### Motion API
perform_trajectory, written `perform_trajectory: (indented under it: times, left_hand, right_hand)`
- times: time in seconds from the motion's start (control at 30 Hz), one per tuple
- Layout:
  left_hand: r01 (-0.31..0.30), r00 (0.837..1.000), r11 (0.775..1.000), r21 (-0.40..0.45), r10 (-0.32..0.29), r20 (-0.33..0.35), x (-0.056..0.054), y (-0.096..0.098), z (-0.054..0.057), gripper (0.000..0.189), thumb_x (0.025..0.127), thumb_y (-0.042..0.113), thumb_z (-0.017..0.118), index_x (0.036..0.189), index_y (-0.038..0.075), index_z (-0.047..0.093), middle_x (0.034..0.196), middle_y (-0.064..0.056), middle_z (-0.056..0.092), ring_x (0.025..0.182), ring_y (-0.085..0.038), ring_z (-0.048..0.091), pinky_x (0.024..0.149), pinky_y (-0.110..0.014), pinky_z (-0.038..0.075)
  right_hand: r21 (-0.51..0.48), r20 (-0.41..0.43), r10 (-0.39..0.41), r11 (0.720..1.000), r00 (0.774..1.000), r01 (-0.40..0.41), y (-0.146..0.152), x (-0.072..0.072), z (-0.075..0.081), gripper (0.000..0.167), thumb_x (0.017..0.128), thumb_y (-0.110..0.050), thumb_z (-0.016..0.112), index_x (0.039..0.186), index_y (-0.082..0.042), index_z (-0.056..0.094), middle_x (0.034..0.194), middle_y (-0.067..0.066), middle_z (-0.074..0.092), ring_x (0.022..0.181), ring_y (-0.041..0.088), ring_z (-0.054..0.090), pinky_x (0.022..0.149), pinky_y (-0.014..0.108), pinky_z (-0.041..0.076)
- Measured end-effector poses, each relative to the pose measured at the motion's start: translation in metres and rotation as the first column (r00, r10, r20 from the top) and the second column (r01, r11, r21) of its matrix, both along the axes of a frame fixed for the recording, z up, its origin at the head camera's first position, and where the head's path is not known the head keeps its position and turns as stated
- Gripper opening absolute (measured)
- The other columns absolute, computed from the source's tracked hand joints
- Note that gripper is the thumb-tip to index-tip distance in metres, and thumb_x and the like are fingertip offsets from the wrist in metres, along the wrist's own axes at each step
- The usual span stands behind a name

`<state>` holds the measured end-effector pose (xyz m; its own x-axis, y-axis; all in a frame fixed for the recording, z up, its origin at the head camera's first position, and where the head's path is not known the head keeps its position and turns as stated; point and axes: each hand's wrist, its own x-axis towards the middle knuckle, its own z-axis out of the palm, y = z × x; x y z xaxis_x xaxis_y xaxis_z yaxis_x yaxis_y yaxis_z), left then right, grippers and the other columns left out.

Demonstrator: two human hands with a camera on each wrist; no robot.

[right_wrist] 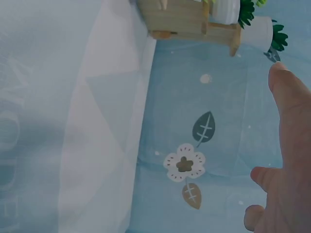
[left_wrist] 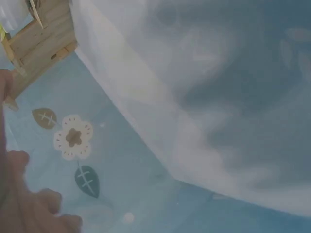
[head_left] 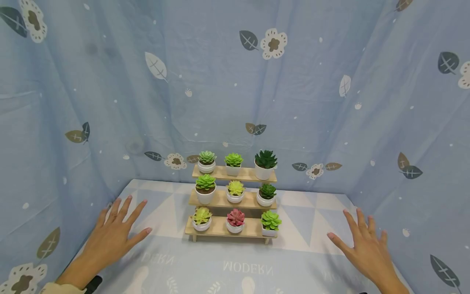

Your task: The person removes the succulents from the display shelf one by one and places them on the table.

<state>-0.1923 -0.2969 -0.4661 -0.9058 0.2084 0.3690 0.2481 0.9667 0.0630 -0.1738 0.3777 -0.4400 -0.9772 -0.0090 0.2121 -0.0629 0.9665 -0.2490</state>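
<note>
A three-tier wooden stand [head_left: 219, 227] stands at the middle of the table, bearing several small potted succulents in white pots. On its top tier is a dark green succulent [head_left: 266, 159] at the right. The bottom tier carries a red succulent [head_left: 236, 217] in the middle and a bright green one [head_left: 271, 220] at the right. To the left of the stand, my left hand [head_left: 111, 237] is held with fingers spread, touching no plant. My right hand [head_left: 367, 249] is likewise spread on the right side, apart from the stand. Both hands hold nothing.
The table [head_left: 198, 265] has a pale cloth with triangles and printed lettering. A blue curtain [head_left: 220, 81] with leaves and flowers surrounds it at the back and sides. In the right wrist view, the stand's side [right_wrist: 180, 22] shows at the top.
</note>
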Motion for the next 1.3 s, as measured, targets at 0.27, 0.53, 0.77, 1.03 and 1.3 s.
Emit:
perform_trajectory:
  times: [0.27,0.53,0.77,1.03,1.3]
  left_hand:
    - [0.104,0.989,0.952,0.289,-0.129,0.068,-0.010,0.011,0.003,0.072,0.103,0.050,0.061,0.161,0.015,0.035,0.155,-0.027,0.042,0.140,-0.052,0.039,0.103,-0.071,0.034]
    - [0.098,0.981,0.870,0.483,-0.165,0.098,-0.028,0.034,0.000,0.063,0.106,0.046,0.056,0.153,0.006,0.044,0.145,-0.019,0.055,0.124,-0.040,0.057,0.095,-0.060,0.048]
    - [0.100,0.983,0.834,0.542,-0.168,0.076,-0.040,0.052,-0.005,0.057,0.106,0.042,0.058,0.149,0.005,0.047,0.133,-0.017,0.061,0.112,-0.035,0.064,0.088,-0.054,0.051]
    - [0.097,0.980,0.789,0.606,-0.184,0.082,-0.057,0.069,-0.013,0.053,0.106,0.039,0.060,0.146,0.008,0.050,0.127,-0.017,0.064,0.107,-0.029,0.064,0.086,-0.049,0.052]
    - [0.058,0.977,0.736,0.674,-0.180,0.112,-0.069,0.085,-0.015,0.053,0.106,0.045,0.056,0.145,0.010,0.051,0.123,-0.013,0.065,0.109,-0.028,0.063,0.086,-0.042,0.051]
  right_hand:
    - [-0.036,0.028,-0.017,0.999,0.999,0.018,-0.005,-0.003,-0.001,0.093,0.100,-0.065,0.052,0.165,-0.008,0.016,0.163,0.036,0.009,0.137,0.071,0.016,0.095,0.085,0.018]
    - [-0.119,0.092,-0.030,0.992,0.995,0.041,-0.016,-0.004,-0.006,0.089,0.100,-0.069,0.049,0.161,-0.007,0.029,0.159,0.031,0.032,0.135,0.058,0.038,0.085,0.078,0.039]
    - [-0.185,0.035,-0.008,0.983,0.999,0.015,-0.029,-0.007,-0.017,0.078,0.099,-0.066,0.054,0.152,-0.009,0.048,0.144,0.023,0.056,0.120,0.047,0.055,0.078,0.063,0.050]
    - [-0.282,-0.019,0.015,0.959,1.000,-0.020,-0.042,-0.014,-0.026,0.072,0.099,-0.061,0.059,0.148,-0.008,0.052,0.137,0.020,0.062,0.118,0.039,0.057,0.086,0.054,0.055]
    - [-0.341,-0.052,0.038,0.939,0.998,-0.053,-0.057,-0.021,-0.036,0.064,0.100,-0.056,0.061,0.145,-0.010,0.055,0.131,0.016,0.066,0.113,0.034,0.061,0.080,0.045,0.055]
